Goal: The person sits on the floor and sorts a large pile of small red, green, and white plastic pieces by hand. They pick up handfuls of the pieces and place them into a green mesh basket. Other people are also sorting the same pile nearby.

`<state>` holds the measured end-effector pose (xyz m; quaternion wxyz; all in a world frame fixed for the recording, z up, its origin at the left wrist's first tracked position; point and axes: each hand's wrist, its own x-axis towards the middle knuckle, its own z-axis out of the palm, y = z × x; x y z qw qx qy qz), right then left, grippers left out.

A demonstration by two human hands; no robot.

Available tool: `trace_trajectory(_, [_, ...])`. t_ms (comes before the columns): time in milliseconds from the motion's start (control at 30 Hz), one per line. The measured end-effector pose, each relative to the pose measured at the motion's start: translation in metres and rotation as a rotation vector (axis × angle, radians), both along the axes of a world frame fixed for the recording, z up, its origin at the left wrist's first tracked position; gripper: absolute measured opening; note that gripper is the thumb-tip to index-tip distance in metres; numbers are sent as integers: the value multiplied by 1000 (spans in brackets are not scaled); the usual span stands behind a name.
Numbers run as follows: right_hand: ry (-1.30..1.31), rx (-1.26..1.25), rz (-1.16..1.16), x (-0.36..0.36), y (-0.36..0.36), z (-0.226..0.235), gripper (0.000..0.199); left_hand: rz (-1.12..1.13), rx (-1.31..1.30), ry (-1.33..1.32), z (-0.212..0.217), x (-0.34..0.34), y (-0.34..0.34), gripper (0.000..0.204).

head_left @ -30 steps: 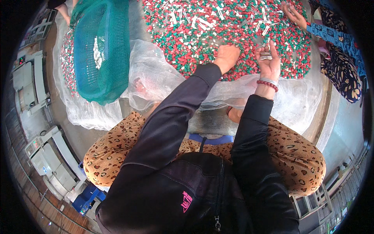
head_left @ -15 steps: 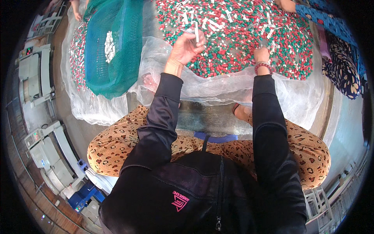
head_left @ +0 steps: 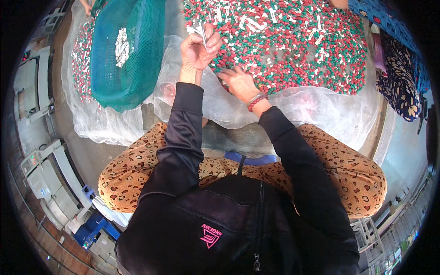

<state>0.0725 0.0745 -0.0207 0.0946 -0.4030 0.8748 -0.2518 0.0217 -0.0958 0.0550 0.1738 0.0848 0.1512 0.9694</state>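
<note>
A big heap of small red, green and white plastic pieces (head_left: 293, 41) lies on a clear plastic sheet (head_left: 321, 114) in front of me. My left hand (head_left: 198, 48) is raised at the heap's near left edge and is closed around a small bunch of white pieces (head_left: 201, 31). My right hand (head_left: 237, 82) rests palm down on the near edge of the heap, fingers spread among the pieces. A red bead bracelet sits on that wrist.
A green mesh bag (head_left: 123, 50) holding white pieces lies to the left on the sheet, with more red and green pieces (head_left: 82, 59) beyond it. Grey machines (head_left: 32, 87) line the left side. Another person's patterned sleeve (head_left: 403, 78) shows at the right. My knees are by the sheet.
My view has shifted right to left along the heap. My left hand has lifted off the heap with white pieces in it. My right hand has moved left and come down near it.
</note>
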Motion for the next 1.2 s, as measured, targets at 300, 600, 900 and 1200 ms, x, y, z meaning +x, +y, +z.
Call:
trace_trajectory(300, [183,354,-96,-62,49,-20,48,61,-363,-136,9,-5,-9,21])
trace_trajectory(600, [-314,726,-281,-104,140,20,30,-91,-1550,-304,-86,-2,25,20])
trace_trajectory(900, [-657,343,-341,-94,166,-13,40,-508,-1930,472,-70,66,124,42])
trace_trajectory(1200, [-920,-71,-629,-38,150,13,35,-40,-2172,370,-133,-3,105,28])
